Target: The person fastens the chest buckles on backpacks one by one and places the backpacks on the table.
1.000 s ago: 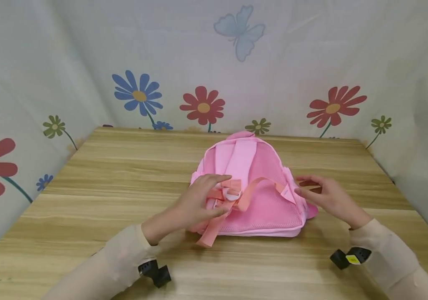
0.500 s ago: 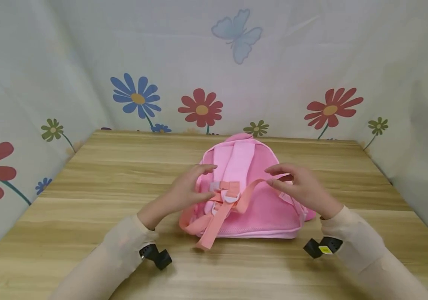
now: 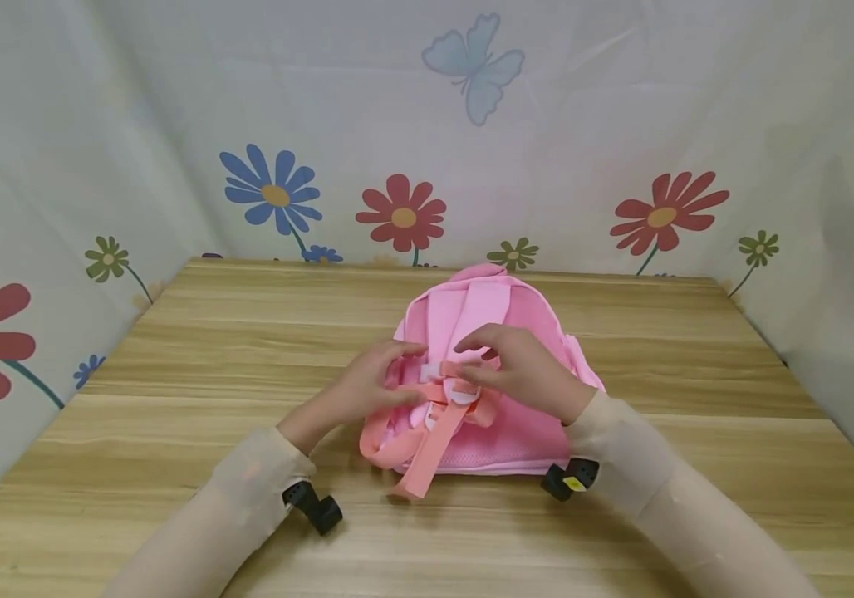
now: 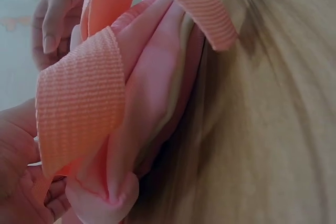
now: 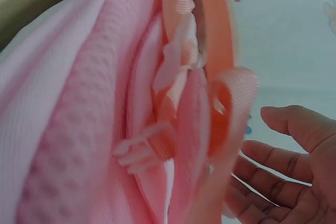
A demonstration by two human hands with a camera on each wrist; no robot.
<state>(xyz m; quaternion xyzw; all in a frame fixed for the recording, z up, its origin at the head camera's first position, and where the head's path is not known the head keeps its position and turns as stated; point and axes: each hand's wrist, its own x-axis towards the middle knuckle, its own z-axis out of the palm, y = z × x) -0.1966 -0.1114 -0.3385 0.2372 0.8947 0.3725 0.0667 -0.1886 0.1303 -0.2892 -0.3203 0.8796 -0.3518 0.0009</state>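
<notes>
Left hand [image 3: 358, 389] and right hand [image 3: 526, 370] loosely spread, the left partly behind an orange strap [image 4: 83, 98]

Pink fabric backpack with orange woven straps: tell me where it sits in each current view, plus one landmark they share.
Head: the pink fabric backpack lies slightly right of and below centre.
Left wrist: the backpack is mostly left of centre, partly behind the straps.
Right wrist: the backpack fills most of the left half.
Shared landmark: its orange woven straps.
</notes>
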